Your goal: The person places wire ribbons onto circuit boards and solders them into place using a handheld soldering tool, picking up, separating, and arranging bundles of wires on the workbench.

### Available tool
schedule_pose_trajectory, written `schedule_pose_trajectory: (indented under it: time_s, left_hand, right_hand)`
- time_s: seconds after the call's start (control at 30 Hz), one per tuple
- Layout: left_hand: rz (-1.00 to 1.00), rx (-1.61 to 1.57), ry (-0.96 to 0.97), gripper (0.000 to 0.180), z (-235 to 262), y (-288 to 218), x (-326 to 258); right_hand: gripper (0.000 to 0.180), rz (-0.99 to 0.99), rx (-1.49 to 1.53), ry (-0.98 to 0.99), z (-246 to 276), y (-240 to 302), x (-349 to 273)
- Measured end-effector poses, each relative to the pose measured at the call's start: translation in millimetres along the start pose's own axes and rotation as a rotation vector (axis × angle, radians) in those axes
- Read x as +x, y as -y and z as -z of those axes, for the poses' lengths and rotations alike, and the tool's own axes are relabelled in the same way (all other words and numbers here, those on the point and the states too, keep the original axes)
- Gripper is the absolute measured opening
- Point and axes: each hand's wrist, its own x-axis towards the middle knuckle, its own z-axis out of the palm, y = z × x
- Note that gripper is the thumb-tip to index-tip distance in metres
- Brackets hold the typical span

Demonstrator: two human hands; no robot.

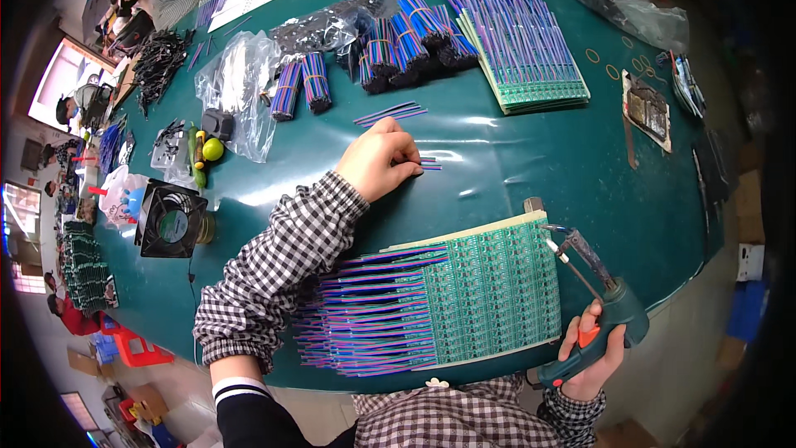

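My left hand is closed in a pinch on a few short coloured wires, whose ends stick out past the fingertips over the green table. Just beyond it lie several loose wires. My right hand grips a dark green soldering gun with an orange trigger, its tip by the right edge of a circuit board panel. Rows of blue, red and black wires run leftward from the panel's left part. A small metal block sits at the panel's far right corner.
Farther back are rubber-banded wire bundles and a stack of wired boards. A small black fan stands at left, near a yellow-green round fruit and plastic bags. Rubber bands and a worn tin lie at right.
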Motion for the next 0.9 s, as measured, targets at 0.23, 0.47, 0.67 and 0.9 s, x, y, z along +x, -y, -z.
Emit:
schedule_pose_trajectory:
  time_s: [0.23, 0.47, 0.67, 0.9]
  left_hand:
    - [-0.127, 0.012, 0.05, 0.013, -7, -6, 3]
    - [-0.285, 0.228, -0.209, 0.01, 15, -14, -33]
    - [-0.389, 0.133, -0.102, 0.035, 19, -92, -102]
    - [-0.456, 0.351, -0.148, 0.04, -33, -92, -118]
  right_hand:
    - [0.049, -0.015, -0.109, -0.061, -18, 0, -4]
    - [0.053, 0.0, -0.119, -0.048, -16, 3, -8]
    - [0.052, -0.009, -0.223, -0.035, -27, 0, -9]
    - [0.067, 0.022, -0.492, 0.08, -25, -1, -28]
